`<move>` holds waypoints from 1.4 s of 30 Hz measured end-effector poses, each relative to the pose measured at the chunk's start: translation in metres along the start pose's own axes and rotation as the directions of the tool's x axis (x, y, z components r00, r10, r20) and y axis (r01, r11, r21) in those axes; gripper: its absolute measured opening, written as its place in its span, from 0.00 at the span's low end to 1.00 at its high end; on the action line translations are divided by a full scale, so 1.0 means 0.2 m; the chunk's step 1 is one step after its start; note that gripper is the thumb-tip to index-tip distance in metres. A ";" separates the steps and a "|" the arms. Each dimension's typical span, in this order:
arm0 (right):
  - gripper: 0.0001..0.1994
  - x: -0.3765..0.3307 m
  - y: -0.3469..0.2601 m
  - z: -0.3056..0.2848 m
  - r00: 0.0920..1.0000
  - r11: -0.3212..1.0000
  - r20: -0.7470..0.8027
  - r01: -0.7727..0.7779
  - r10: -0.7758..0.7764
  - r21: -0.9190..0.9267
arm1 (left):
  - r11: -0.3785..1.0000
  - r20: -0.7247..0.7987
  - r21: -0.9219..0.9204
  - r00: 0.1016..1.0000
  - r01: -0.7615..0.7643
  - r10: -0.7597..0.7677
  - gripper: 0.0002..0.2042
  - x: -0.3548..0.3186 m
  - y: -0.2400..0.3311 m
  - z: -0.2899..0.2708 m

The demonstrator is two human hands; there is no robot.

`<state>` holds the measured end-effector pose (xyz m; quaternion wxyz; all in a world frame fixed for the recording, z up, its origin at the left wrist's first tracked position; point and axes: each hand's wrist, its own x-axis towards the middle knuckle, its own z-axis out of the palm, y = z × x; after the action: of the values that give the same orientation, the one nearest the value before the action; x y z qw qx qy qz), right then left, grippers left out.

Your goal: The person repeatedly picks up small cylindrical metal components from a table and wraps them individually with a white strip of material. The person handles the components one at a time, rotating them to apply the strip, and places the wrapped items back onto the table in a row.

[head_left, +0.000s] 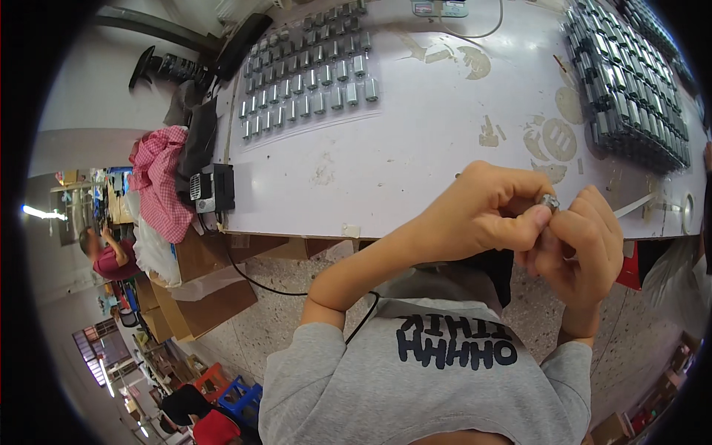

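Observation:
Above the table's near edge, at the right, my two hands meet around a small silvery metal part [549, 201]. My left hand [497, 211] pinches it between thumb and forefinger. The fingers of my right hand [584, 241] are curled closed against the same part from the right, and its lower end is hidden among them. Rows of small silvery metal cylinders [319, 78], like little motor cans, stand on a clear sheet at the table's far left. Many similar cylinders [630, 93] are packed in a stack of clear trays at the far right.
A small black-and-grey box device [213, 188] sits at the table's left edge, beside a pink checked cloth [159, 178]. A grey device [439, 8] with a cable lies at the back. A tape roll [687, 213] is at the right edge. Cardboard boxes [211, 300] stand left, below the table.

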<state>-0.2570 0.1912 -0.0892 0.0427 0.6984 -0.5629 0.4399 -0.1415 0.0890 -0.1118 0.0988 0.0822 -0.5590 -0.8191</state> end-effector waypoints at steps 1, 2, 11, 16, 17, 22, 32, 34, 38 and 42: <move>0.10 0.00 0.00 0.00 1.000 1.000 0.009 0.017 -0.017 0.006 | 0.985 0.032 -0.169 0.999 0.032 -0.027 0.11 0.00 -0.01 0.01; 0.11 0.00 0.00 -0.01 0.999 0.999 0.017 0.035 -0.035 0.012 | 0.986 0.050 -0.159 0.998 0.051 -0.044 0.11 0.00 -0.02 0.01; 0.11 -0.02 0.02 -0.02 0.985 0.982 0.035 0.168 -0.172 0.091 | 0.989 -0.051 -0.148 0.998 0.025 -0.033 0.14 0.05 -0.10 0.00; 0.09 -0.11 0.10 -0.01 0.990 0.978 -0.096 -0.080 0.100 0.193 | 0.854 -0.365 0.510 0.925 0.100 0.110 0.11 0.00 0.05 -0.24; 0.08 -0.14 0.12 0.00 0.977 0.973 -0.127 -0.147 0.171 0.176 | 0.725 -0.394 0.674 0.900 0.144 0.187 0.10 -0.01 0.10 -0.31; 0.06 -0.12 0.19 0.14 0.925 0.905 -0.068 -0.348 0.374 0.246 | 0.464 -0.409 0.862 0.822 0.205 0.397 0.11 -0.08 0.28 -0.74; 0.05 -0.12 0.27 0.22 0.903 0.885 -0.032 -0.411 0.428 0.218 | 0.589 -0.547 0.749 0.785 0.303 0.292 0.13 -0.16 0.27 -0.97; 0.04 -0.12 0.27 0.23 0.906 0.891 -0.036 -0.406 0.421 0.205 | 0.341 -0.511 0.854 0.762 0.394 0.399 0.12 -0.15 0.29 -1.03; 0.04 -0.10 0.26 0.23 0.888 0.873 -0.031 -0.443 0.459 0.205 | -0.190 -0.310 0.851 0.760 0.490 0.572 0.12 -0.12 0.37 -1.27; 0.03 -0.09 0.26 0.23 0.864 0.845 -0.002 -0.492 0.504 0.210 | -0.271 -0.342 0.768 0.730 0.580 0.592 0.13 -0.02 0.38 -1.47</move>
<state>-0.2734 0.1610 -0.1513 -0.1280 0.5163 -0.6757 0.5104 -0.0602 -0.2006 -0.1465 0.1924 0.4159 -0.8848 0.0840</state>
